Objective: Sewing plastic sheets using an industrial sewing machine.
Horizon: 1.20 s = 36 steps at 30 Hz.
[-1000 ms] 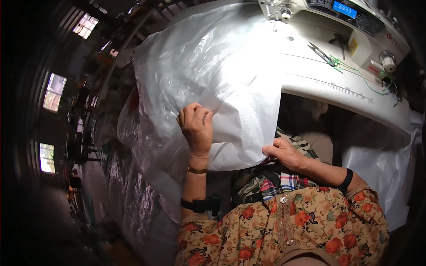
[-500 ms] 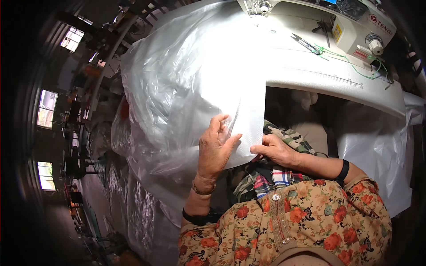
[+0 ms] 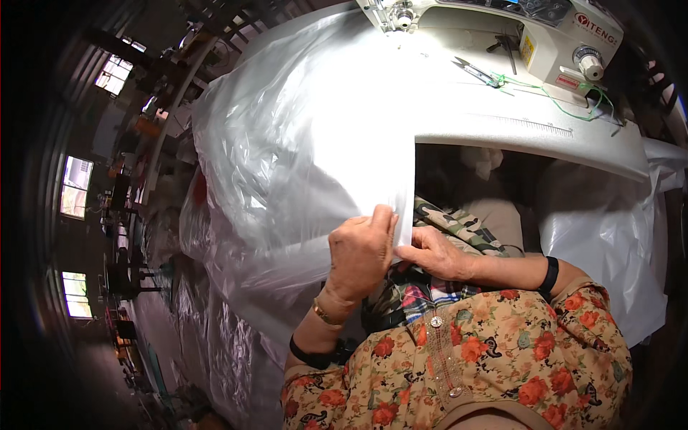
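Observation:
A large sheet of white translucent plastic (image 3: pixel 315 143) drapes off the sewing table toward my lap. My left hand (image 3: pixel 360 252) grips its lower right corner, fingers curled over the edge. My right hand (image 3: pixel 433 252) pinches the same edge from the right, touching the left hand. A white sewing machine (image 3: pixel 530 36) stands at the far edge of the white table (image 3: pixel 530 132), apart from both hands. Small snips (image 3: pixel 474 72) with green thread lie on the table near the machine.
More clear plastic (image 3: pixel 215 337) piles down at my left toward the floor. A white plastic bag (image 3: pixel 609 236) hangs under the table at the right. Camouflage and plaid cloth (image 3: pixel 430 287) lies in my lap. Windows and dim furniture line the far left.
My left hand slid down and right along the sheet to its corner. My right hand moved left to meet it, and both now grip the same edge.

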Motion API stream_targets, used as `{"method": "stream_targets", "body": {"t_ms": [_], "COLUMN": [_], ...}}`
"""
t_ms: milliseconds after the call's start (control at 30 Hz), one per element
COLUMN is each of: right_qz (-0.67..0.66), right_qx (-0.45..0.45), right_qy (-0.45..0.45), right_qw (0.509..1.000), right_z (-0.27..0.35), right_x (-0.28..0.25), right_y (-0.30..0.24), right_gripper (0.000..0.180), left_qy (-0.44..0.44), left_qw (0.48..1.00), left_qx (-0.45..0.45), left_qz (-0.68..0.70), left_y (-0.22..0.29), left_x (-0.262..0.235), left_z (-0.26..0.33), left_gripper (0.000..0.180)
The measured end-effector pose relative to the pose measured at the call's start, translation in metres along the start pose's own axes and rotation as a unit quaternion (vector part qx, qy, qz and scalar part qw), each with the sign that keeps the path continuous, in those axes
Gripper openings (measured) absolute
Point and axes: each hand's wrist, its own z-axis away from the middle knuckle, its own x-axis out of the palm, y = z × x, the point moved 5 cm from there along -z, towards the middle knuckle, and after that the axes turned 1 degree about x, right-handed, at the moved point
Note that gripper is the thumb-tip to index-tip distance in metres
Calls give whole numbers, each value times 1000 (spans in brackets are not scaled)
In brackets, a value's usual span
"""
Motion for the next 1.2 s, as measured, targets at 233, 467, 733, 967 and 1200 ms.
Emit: {"method": "stream_targets", "body": {"t_ms": [233,467,733,967,1200], "right_qz": [85,145,289,435,625], "right_qx": [-57,-86,-176,-378,-391], "right_qy": [36,52,63,0,102], "right_qw": [994,984,939,817,668], "right_z": [20,26,29,21,-32], "right_x": [7,7,8,15,-53], "right_y": [-29,-30,-42,-58,-146], "right_gripper": [28,27,20,12,12], "left_qy": [-20,-47,-54,-66,-50], "left_qw": [990,979,998,973,996], "left_qx": [86,99,13,-121,-68], "left_qz": [-109,-170,40,186,17], "left_y": [14,18,-5,-21,6], "left_x": [25,17,23,29,11], "left_z": [13,13,15,7,18], "left_gripper": [11,14,16,27,8]}}
